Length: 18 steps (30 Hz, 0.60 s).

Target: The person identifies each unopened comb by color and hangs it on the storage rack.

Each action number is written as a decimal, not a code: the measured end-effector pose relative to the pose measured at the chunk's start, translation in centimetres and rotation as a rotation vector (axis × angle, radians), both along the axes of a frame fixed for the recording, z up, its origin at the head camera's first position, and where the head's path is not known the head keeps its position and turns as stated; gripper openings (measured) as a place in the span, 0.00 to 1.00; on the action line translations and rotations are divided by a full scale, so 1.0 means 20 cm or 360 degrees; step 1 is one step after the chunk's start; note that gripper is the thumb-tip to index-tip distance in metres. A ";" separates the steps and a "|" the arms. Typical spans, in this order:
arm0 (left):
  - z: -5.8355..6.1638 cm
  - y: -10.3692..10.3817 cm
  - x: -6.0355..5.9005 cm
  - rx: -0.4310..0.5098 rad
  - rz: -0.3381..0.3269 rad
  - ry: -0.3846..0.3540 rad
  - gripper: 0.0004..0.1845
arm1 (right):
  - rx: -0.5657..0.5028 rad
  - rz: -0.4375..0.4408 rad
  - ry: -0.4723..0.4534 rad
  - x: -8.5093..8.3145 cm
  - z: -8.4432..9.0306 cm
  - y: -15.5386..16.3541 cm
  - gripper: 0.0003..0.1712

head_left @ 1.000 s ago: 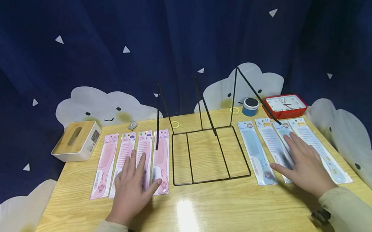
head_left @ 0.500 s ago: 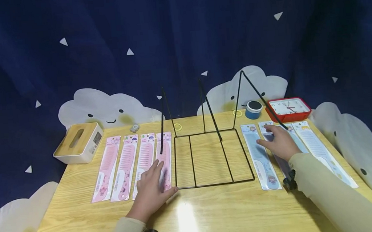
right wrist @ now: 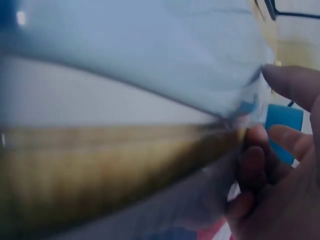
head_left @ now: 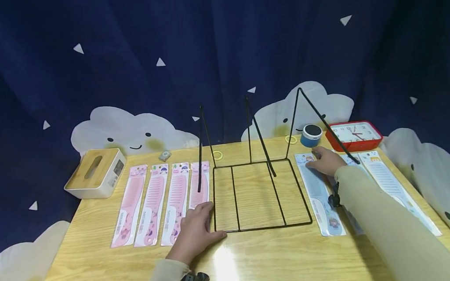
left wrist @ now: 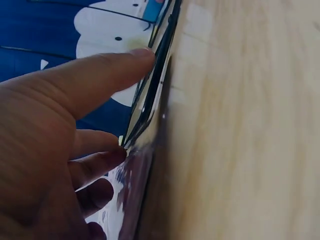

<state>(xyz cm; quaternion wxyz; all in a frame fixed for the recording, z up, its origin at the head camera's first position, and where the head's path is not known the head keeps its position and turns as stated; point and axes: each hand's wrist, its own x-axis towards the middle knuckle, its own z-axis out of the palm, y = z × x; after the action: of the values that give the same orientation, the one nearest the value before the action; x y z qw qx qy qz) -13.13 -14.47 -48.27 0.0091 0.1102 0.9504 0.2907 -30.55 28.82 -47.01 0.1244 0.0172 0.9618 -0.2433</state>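
Note:
In the head view a black wire rack [head_left: 263, 228] stands mid-table, its bent prongs rising upright. My left hand [head_left: 196, 232] holds its near left corner, with the thumb [left wrist: 135, 60] against the near bar and the fingers curled at the side. My right hand [head_left: 327, 162] pinches the top end of the leftmost packaged blue comb [head_left: 319, 190], thumb [right wrist: 287, 82] at one edge and fingertips at the other; the pack lies flat. Several packaged pink combs [head_left: 151, 208] lie in a row left of the rack. More packaged blue combs [head_left: 399, 184] lie under and beyond my right forearm.
A tissue box [head_left: 96, 172] sits at the back left, near a small grey gadget [head_left: 165, 156]. Two yellow rings [head_left: 218, 155] lie behind the rack. A blue round speaker [head_left: 311, 136] and a red clock [head_left: 354, 136] stand at the back right, before a dark curtain.
My left hand has moved right from above the pink combs to the rack's corner. My right hand has moved left and away from me, from the right-hand blue combs to the leftmost one's top.

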 end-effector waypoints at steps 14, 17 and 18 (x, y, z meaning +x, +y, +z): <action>0.01 0.03 -0.01 -0.0038 -0.0023 0.0018 0.44 | -0.0118 -0.0099 0.0013 -0.03 0.00 0.01 0.35; 0.01 0.03 -0.01 -0.0067 -0.0030 0.0035 0.43 | -0.0164 -0.0124 0.0135 -0.01 -0.01 0.01 0.25; 0.01 0.02 -0.01 -0.0078 -0.0031 0.0038 0.43 | -0.0179 -0.0127 0.0173 0.00 -0.01 0.00 0.22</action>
<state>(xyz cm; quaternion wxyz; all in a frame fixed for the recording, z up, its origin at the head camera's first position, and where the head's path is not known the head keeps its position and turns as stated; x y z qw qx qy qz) -13.26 -13.97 -48.00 0.0034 0.1225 0.9562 0.2660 -30.59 28.91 -47.23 0.0629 0.0353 0.9505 -0.3022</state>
